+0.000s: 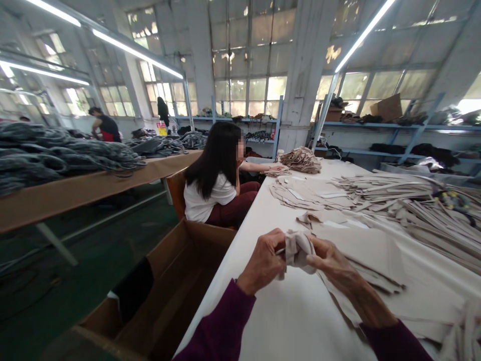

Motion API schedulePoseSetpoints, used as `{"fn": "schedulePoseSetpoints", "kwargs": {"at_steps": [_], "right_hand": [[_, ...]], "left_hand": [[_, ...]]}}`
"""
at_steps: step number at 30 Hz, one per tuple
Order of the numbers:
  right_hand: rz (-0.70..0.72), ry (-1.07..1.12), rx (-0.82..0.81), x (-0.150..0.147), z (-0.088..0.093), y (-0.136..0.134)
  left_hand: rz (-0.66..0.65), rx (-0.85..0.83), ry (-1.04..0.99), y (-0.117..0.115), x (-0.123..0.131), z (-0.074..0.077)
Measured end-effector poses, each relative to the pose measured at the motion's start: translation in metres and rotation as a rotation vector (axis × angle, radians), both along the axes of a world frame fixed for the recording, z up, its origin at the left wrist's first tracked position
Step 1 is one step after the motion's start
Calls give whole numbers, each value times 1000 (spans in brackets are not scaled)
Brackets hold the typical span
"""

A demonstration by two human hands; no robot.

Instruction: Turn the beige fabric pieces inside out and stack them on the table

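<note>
Room: workshop hall with tall windows, strip lights and blue shelving behind the long white table.
Landmark: white table, running from the near edge away toward the shelving.
Left hand: fingers curled and pressed together on the left end of the beige cloth piece, pinching it just above the table's near part.
Right hand: thumb and fingers closed on the right end of the same cloth piece, knuckles up, wrist resting low over the table.
Cloth piece: small, pale beige, bunched and folded between both hands, held clear of the table surface; its exact shape cannot be told.
Sleeves: dark purple, over the table's near edge.
Flat beige fabric: spread on the table just beyond the right hand.
Stacks of cut beige pieces: farther along the table, to the right.
Seated person: white top, long dark hair, at the table's left edge, hand on a heap of pieces.
Cardboard box: open, on the floor beside the table's left edge.
</note>
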State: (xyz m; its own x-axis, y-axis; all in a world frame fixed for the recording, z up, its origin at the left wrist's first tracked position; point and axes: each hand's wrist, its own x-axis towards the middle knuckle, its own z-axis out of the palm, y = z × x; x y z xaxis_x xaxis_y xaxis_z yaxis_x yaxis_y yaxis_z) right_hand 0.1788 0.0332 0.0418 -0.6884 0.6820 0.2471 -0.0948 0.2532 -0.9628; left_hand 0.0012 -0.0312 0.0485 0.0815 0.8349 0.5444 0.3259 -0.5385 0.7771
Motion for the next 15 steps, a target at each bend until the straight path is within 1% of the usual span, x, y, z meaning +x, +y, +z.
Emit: {"fn": "schedulePoseSetpoints", "kwargs": {"at_steps": [3,4,5,6,9,10,11,12,13,15], "right_hand": [[-60,78,-202,-11,-10,-3],[-125,81,-223,-15,-13,-3],[-211,63,-196,-19,-17,-3],[-314,23,-115,-22,-20,-3],[-648,-196,253,-30,-27,-6],[-730,-256,343,-33,-29,-8],[-787,-291,399,-36,-30,-11],[-813,-302,426,-39,-30,-16],[-807,-293,438,-42,-29,-20],[-727,-257,443,-48,-25,-28]], "left_hand": [[182,154,267,0,10,-8],[237,183,312,0,14,-11],[283,189,323,0,19,-14],[324,179,303,-1,25,-16],[430,102,152,-4,41,-20],[467,72,103,-4,43,-20],[503,41,60,-4,43,-20],[543,5,26,-3,41,-20],[578,-33,8,-1,36,-20],[624,-73,42,5,23,-20]]}}
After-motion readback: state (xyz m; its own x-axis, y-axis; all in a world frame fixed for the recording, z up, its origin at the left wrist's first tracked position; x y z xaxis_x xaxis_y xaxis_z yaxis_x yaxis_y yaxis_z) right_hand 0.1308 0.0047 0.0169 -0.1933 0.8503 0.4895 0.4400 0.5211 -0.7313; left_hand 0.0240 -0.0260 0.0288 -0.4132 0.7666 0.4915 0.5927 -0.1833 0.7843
